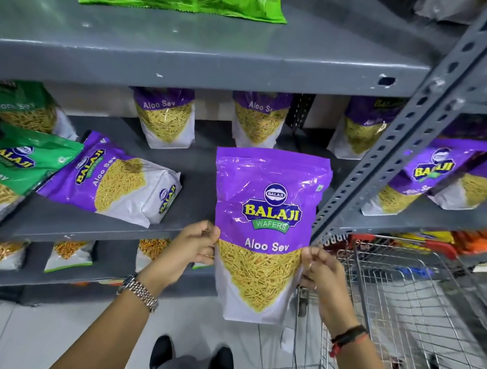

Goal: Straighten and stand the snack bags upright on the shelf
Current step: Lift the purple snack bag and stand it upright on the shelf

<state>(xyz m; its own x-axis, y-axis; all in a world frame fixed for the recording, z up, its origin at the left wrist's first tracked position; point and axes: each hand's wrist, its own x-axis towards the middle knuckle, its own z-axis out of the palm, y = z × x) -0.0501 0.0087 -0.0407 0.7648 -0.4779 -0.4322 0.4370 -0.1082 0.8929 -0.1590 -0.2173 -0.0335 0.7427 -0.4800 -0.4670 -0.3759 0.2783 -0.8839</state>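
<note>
Both hands on one bag. Left hand [192, 250] pinches the left edge of the purple Aloo Sev bag [267, 233] approx mid-height, fingers curled tight against the film. Right hand [321, 275] pinches the right edge at same height, fingers closed on it. Bag is held upright in the air in front of the middle shelf [85, 226], not resting on it. Front faces cam: purple top w/ Balaji Wafers logo, clear window showing yellow sev, white bottom. Film looks smooth, slight glare at top.

On the shelf: fallen purple bag [113, 180] lies tilted on its side, left of the held one, touching a green bag [10, 172] that also leans. Three purple bags stand upright at the back, e.g. back bag [165, 117]. Right bay: more purple bags [431, 177] slumped fwd. Metal watch [138, 291] on left wrist, black/red band [348, 337] on right. Wire cart [420, 302] just right of the right hand.
</note>
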